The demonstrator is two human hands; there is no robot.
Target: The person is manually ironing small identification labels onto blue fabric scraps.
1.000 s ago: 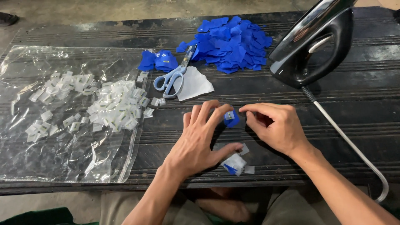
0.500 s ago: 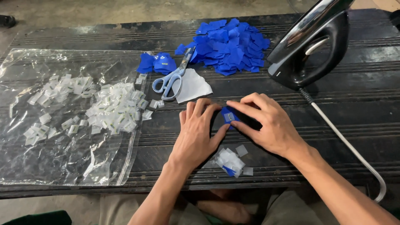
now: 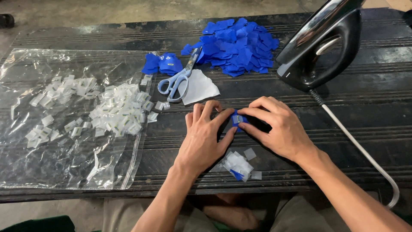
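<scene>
Both hands pinch one small blue piece point(image 3: 237, 119) on the dark table point(image 3: 365, 111): left hand point(image 3: 205, 139) flat with thumb under it, right hand point(image 3: 281, 129) curled (grip probably light), below the scissors point(image 3: 178, 79).

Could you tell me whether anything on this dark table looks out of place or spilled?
Mostly orderly. A few small white tags lie off the edge of the clear plastic sheet holding the rest, beside the blue-handled scissors. Both hands, left hand and right hand, pinch a small blue fabric piece.
</scene>
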